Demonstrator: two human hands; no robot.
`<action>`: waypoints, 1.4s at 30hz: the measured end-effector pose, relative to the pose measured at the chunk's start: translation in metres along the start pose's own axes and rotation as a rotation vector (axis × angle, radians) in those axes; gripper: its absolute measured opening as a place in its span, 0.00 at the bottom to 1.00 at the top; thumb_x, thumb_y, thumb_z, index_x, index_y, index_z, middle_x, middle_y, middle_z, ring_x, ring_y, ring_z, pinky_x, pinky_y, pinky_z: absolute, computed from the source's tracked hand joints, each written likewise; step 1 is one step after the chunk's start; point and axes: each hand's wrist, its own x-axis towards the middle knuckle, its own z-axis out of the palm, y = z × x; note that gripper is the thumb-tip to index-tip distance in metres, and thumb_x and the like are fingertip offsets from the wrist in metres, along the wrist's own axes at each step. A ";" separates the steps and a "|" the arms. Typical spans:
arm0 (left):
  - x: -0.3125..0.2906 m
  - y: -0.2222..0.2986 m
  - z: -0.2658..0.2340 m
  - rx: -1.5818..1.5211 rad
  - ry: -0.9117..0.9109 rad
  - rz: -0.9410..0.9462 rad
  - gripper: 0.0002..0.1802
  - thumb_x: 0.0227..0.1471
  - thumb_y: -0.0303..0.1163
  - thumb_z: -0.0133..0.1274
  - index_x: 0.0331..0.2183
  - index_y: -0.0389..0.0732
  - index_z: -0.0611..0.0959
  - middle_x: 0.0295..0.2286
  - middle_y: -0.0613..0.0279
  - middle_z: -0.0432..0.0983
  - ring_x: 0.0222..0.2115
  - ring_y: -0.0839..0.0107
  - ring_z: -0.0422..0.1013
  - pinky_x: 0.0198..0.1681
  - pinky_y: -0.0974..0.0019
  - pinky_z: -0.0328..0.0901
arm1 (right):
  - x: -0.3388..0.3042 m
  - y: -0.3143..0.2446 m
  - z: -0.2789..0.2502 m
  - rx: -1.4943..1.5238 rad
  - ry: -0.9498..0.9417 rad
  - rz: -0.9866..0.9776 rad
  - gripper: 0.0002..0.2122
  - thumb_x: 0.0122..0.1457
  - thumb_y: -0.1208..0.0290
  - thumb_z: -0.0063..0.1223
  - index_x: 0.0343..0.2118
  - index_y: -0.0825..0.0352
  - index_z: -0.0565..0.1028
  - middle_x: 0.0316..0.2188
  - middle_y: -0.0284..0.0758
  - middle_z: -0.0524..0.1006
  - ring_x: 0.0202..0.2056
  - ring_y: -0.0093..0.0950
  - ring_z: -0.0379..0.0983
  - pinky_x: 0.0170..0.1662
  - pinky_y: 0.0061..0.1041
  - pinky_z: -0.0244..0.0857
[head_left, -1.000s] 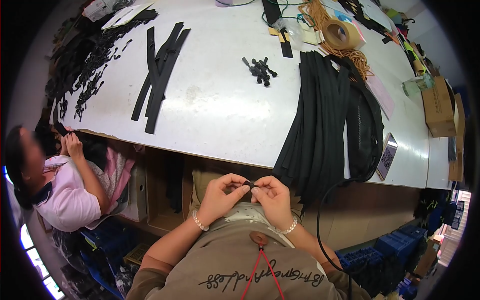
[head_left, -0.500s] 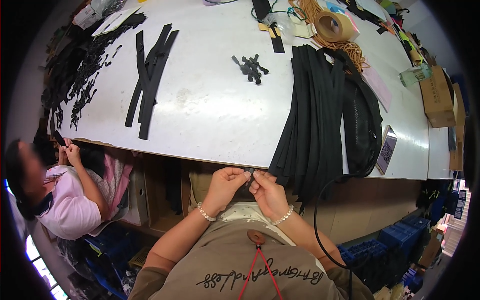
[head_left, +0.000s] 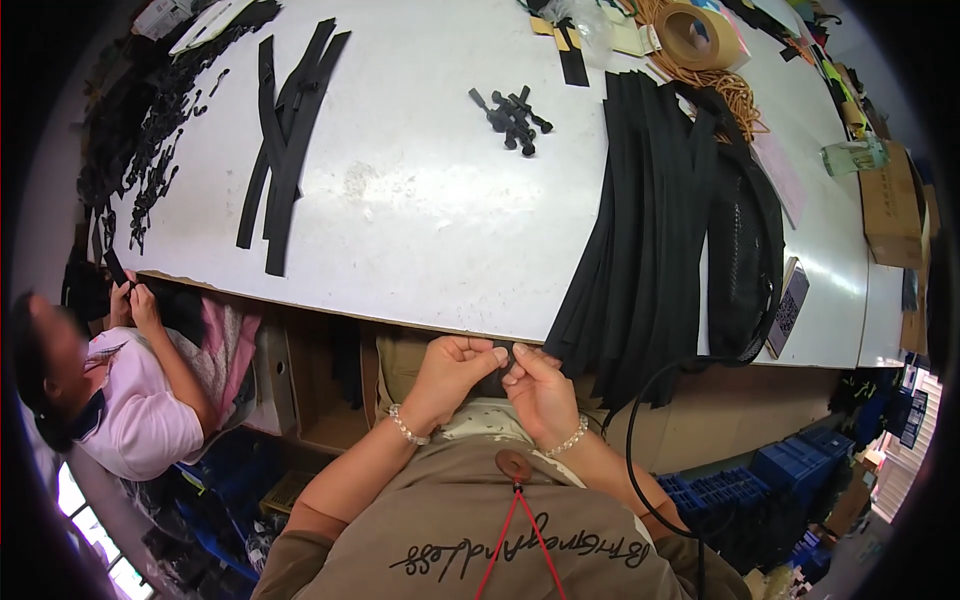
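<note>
A white desk [head_left: 420, 240] stretches beyond the left grip [head_left: 450, 376] and right grip [head_left: 541, 394], which together pinch a small black piece [head_left: 508, 351]; long black strips [head_left: 645, 230] lie to their right.

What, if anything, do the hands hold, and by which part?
Left hand and right hand pinch a small black piece; which part, I can't tell.

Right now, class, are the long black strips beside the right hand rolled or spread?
Spread lengthwise: the black strips lie overlapping on the table, lower ends hanging past its edge.
</note>
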 end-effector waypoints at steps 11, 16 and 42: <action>0.003 0.005 -0.006 0.028 -0.082 -0.013 0.04 0.46 0.21 0.54 0.29 0.35 0.79 0.26 0.62 0.77 0.26 0.80 0.71 0.32 0.78 0.66 | 0.002 -0.005 0.001 0.089 0.051 0.127 0.06 0.56 0.78 0.47 0.23 0.63 0.70 0.20 0.26 0.69 0.23 0.16 0.64 0.27 0.17 0.58; -0.001 0.010 -0.004 0.018 -0.010 -0.025 0.03 0.46 0.22 0.54 0.28 0.36 0.78 0.24 0.65 0.76 0.25 0.81 0.70 0.30 0.79 0.65 | 0.008 -0.003 -0.008 -0.027 -0.048 0.171 0.01 0.55 0.78 0.48 0.28 0.66 0.72 0.22 0.29 0.71 0.25 0.20 0.66 0.29 0.19 0.60; -0.013 -0.008 -0.019 0.200 -0.141 0.438 0.06 0.46 0.18 0.53 0.30 0.35 0.76 0.30 0.64 0.73 0.31 0.81 0.68 0.35 0.77 0.64 | -0.017 -0.001 -0.003 -0.622 -0.238 -0.363 0.06 0.50 0.86 0.51 0.31 0.71 0.70 0.28 0.31 0.71 0.27 0.16 0.68 0.30 0.14 0.64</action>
